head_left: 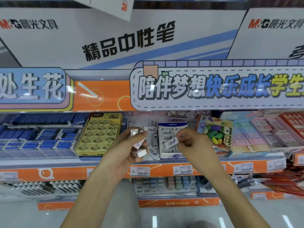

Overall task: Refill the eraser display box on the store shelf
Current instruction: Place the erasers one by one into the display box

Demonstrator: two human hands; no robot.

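Our left hand (130, 148) gripped several erasers (139, 144) while our right hand (189, 143) pinched one eraser (171, 143) over the display box (172, 155).

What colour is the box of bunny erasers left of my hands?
Pale yellow cardboard eraser box, printed with rabbit outlines and a 2B label; the head view shows it best.

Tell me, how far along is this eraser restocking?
Partway, it seems. The white display box already holds several wrapped erasers in its rows. In hand: the right hand holds one eraser over the box, and the left hand grips a few more. Left to do: place those, plus the loose erasers lying on the shelf beside the box. How full the box is cannot be judged.
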